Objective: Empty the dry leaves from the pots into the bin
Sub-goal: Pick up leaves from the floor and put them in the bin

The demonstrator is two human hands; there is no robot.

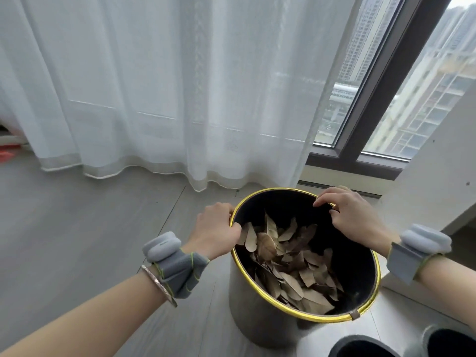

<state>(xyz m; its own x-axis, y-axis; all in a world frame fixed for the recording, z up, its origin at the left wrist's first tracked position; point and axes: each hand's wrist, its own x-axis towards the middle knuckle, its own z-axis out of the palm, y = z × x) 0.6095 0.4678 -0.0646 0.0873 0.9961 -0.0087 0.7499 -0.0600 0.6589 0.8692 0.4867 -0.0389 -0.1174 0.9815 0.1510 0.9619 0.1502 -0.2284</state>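
A round bin (pixel 247 313) with a gold rim, a dark inside and a silver-grey outer wall stands on the floor at lower centre. Dry brown leaves (pixel 288 266) lie heaped inside it. My left hand (pixel 216 231) grips the rim on the left, thumb inside and fingers outside. My right hand (pixel 353 215) holds the far right of the rim, fingers curled over the edge. Both wrists wear grey weighted bands. Two dark pots show partly at the bottom right: one (pixel 360 347) and another (pixel 448 341).
A white sheer curtain (pixel 167 86) hangs to the grey wood floor (pixel 77 228) behind the bin. A dark-framed window (pixel 381 94) is at the right. A white panel (pixel 438 176) stands close to the bin's right side.
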